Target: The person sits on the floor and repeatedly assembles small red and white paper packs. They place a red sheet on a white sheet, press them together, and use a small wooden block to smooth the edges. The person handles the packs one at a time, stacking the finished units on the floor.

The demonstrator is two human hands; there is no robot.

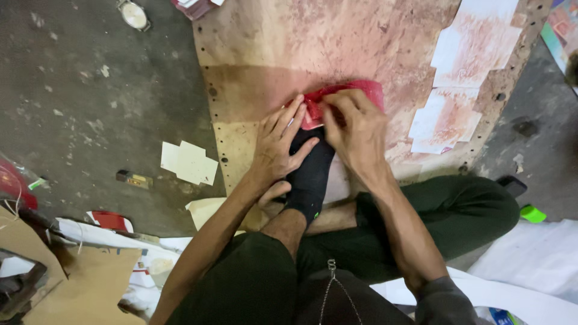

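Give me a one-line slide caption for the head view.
Seated on the floor, left hand and right hand press a red sheet onto a stained board.

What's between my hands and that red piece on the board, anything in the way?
Nothing visible is in the way. The left hand and right hand both already rest on the red piece, pressing it onto the stained board. The black-socked foot sits just below it, between the wrists, not covering it.

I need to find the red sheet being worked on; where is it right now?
The red sheet lies on the stained board at centre, pressed under both hands' fingers, just beyond the black sock.
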